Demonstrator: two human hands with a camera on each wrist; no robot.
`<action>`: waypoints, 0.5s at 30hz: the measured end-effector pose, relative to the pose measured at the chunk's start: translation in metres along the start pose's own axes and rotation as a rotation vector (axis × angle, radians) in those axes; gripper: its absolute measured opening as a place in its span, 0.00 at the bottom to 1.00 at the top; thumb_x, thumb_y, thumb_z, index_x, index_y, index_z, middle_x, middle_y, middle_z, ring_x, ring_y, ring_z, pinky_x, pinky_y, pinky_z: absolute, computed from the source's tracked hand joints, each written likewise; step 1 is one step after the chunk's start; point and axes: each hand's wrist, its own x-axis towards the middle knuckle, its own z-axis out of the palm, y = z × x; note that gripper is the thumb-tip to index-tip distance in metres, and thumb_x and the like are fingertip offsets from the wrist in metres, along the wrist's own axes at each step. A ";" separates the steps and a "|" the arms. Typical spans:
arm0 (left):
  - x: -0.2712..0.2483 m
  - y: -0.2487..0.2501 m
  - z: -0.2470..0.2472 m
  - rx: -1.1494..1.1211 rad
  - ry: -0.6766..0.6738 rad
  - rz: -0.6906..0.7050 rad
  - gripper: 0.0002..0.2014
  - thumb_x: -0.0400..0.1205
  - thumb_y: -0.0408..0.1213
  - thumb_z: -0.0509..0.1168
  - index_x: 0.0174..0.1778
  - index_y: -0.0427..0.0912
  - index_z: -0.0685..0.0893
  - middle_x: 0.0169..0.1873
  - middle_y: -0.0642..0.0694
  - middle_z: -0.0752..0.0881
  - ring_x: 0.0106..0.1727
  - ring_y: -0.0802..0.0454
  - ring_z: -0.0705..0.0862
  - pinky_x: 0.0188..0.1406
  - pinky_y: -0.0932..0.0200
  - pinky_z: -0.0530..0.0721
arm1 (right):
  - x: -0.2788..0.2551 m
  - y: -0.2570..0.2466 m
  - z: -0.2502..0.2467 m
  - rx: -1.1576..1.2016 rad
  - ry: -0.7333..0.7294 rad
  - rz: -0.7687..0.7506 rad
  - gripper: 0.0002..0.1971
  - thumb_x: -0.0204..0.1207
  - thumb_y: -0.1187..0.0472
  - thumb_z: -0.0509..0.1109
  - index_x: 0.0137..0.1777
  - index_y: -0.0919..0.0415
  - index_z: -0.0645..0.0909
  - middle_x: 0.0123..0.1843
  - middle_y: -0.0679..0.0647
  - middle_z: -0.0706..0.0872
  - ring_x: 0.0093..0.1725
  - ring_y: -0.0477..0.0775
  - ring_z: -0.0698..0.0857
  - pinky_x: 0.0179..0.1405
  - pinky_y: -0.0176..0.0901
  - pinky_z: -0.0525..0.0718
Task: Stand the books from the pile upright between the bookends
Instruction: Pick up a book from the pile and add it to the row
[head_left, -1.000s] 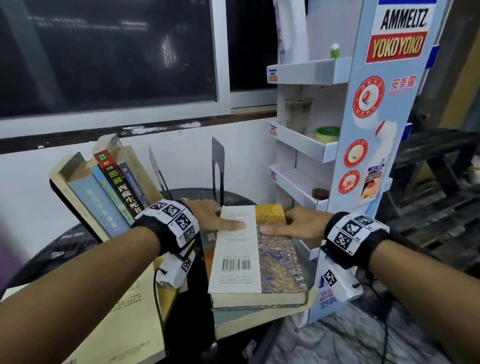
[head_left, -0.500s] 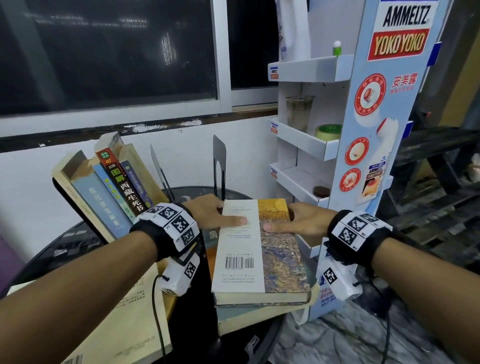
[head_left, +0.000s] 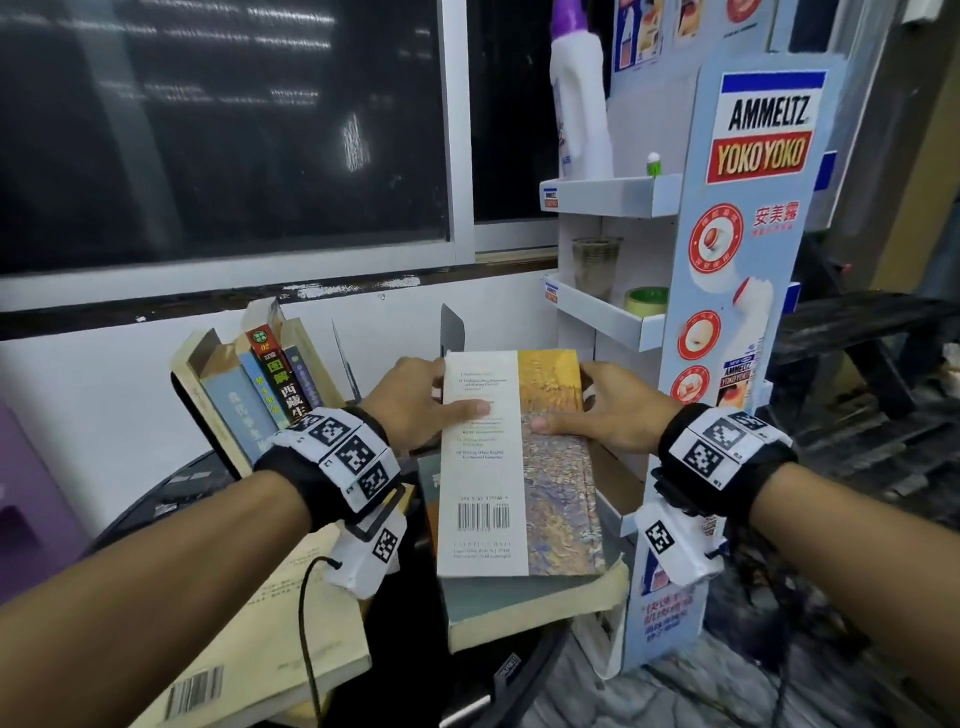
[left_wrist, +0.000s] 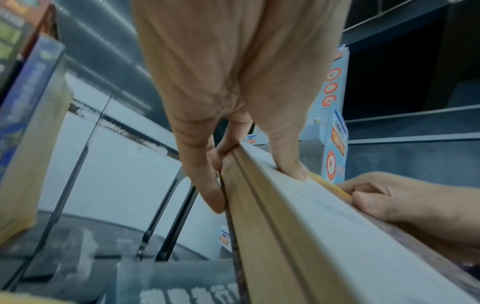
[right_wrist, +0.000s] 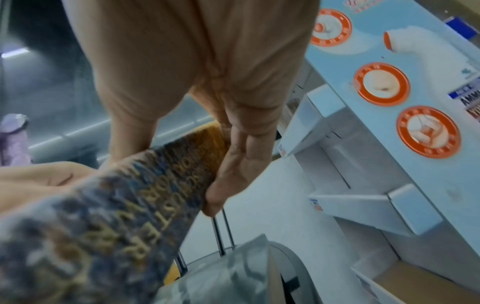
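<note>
A thick book (head_left: 511, 467) with a white and painted cover is held level above the pile (head_left: 530, 603). My left hand (head_left: 415, 410) grips its page edge, thumb on the cover and fingers (left_wrist: 207, 185) underneath. My right hand (head_left: 602, 410) grips its patterned spine (right_wrist: 130, 197) the same way. Several books (head_left: 265, 395) lean to the left against a dark metal bookend (head_left: 340, 358). The second bookend (head_left: 451, 330) stands upright just behind the held book. A yellowish book (head_left: 270, 639) lies flat under my left forearm.
The round dark table (head_left: 156, 499) carries everything. A blue-and-white cardboard display stand (head_left: 737, 322) with shelves stands close on the right, holding a plastic cup (head_left: 595, 265) and a tape roll (head_left: 647, 300). A white wall and dark window lie behind.
Both hands have lifted the top book off the pile and raised it toward the bookends. The view has tilted upward slightly.
</note>
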 end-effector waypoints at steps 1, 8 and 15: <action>0.001 0.000 -0.004 0.003 0.035 0.023 0.21 0.78 0.52 0.74 0.64 0.48 0.85 0.57 0.54 0.88 0.48 0.62 0.87 0.39 0.75 0.82 | -0.001 -0.005 -0.001 -0.007 0.038 -0.012 0.25 0.67 0.44 0.82 0.61 0.48 0.80 0.50 0.39 0.88 0.48 0.34 0.85 0.42 0.26 0.76; -0.003 0.004 -0.026 0.036 0.248 0.075 0.19 0.76 0.51 0.76 0.60 0.52 0.83 0.59 0.49 0.83 0.49 0.53 0.87 0.37 0.62 0.88 | 0.005 -0.029 -0.001 -0.043 0.320 -0.081 0.29 0.64 0.46 0.85 0.58 0.52 0.73 0.48 0.39 0.81 0.46 0.37 0.80 0.35 0.25 0.78; -0.012 0.002 -0.031 0.043 0.312 0.120 0.21 0.78 0.47 0.76 0.67 0.55 0.84 0.59 0.53 0.87 0.56 0.55 0.84 0.47 0.62 0.79 | 0.010 -0.032 0.000 -0.151 0.311 -0.126 0.34 0.61 0.38 0.84 0.59 0.53 0.72 0.52 0.45 0.82 0.44 0.42 0.83 0.37 0.37 0.77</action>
